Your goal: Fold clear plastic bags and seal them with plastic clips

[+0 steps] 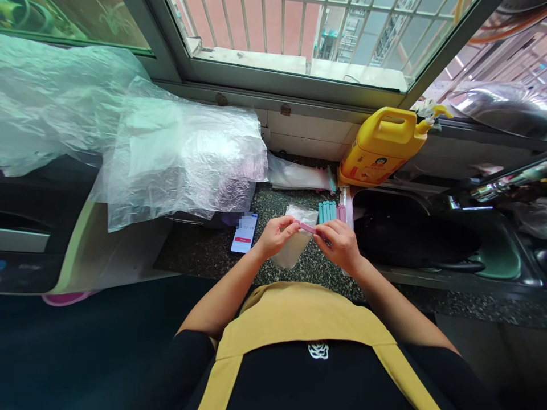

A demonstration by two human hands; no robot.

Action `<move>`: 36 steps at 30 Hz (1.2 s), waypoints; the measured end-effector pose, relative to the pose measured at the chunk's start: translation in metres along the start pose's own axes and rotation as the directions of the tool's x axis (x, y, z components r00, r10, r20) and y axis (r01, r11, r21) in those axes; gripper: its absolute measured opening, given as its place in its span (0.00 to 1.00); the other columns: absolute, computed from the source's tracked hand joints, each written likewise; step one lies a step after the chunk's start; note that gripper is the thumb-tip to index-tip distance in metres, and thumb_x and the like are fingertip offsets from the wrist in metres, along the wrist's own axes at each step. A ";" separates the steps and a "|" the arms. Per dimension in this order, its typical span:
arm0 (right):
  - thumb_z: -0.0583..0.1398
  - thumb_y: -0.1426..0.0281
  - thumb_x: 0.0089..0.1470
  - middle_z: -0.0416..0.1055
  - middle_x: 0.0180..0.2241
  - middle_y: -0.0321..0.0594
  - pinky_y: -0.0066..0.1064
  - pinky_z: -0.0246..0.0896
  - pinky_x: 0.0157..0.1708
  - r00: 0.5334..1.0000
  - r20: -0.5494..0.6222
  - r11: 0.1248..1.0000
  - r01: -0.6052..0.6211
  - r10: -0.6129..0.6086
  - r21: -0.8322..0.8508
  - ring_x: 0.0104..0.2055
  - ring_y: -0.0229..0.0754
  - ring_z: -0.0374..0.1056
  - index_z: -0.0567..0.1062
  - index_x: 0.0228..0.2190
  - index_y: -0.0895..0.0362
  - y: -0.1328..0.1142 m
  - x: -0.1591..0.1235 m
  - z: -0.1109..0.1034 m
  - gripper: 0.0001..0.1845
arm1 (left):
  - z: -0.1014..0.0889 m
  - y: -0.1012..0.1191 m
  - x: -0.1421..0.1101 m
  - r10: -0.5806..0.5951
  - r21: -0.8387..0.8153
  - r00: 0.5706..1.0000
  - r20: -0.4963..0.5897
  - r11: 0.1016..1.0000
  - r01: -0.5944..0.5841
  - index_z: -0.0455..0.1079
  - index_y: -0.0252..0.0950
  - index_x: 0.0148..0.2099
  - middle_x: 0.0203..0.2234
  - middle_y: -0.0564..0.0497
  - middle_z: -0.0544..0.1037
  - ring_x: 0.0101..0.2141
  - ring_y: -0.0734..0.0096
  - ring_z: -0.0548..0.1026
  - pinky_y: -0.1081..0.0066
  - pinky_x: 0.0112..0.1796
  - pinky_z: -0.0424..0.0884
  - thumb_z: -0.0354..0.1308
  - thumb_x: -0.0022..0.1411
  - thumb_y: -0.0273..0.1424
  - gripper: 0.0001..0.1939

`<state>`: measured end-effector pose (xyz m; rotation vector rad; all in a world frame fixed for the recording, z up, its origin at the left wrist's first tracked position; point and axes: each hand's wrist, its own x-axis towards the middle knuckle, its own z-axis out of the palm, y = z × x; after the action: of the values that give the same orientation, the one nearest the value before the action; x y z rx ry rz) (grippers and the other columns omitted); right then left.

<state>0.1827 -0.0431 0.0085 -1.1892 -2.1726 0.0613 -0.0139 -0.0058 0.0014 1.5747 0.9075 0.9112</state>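
Observation:
Both hands pinch a small pink bag-sealing clip (306, 227) by its two ends. My left hand (277, 234) grips its left end with thumb and forefinger, and my right hand (339, 241) closes on the right end. The clip lies across a clear plastic bag (291, 251), whose upper part shows beyond it; I cannot tell whether it is fastened. Just past my right hand, several teal clips (327, 211) lie side by side, with pink clips (341, 213) next to them. Farther back is a flat clear bag (299, 173) with pink and teal clips at its right end.
A phone (244, 233) lies left of my left hand on the speckled counter (316, 267). Plastic sheeting (183, 154) covers things at the left. A yellow pump jug (380, 148) stands behind the sink (504, 250) at the right. The window (294, 62) is ahead.

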 end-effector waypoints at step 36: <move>0.60 0.72 0.51 0.68 0.24 0.38 0.33 0.56 0.28 0.973 -0.176 0.988 0.140 -0.149 -0.064 0.26 0.39 0.60 0.72 0.29 0.54 0.001 -0.013 0.013 0.01 | 0.014 -0.019 -0.007 -0.201 -0.055 0.980 -0.001 0.978 0.201 0.70 0.32 0.25 0.20 0.51 0.74 0.25 0.72 0.68 0.72 0.31 0.64 0.51 0.57 0.48 0.23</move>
<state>0.1811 -0.0485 -0.0091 -1.0192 -2.1033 -0.1599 -0.0059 -0.0143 -0.0205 1.4056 1.0186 0.7915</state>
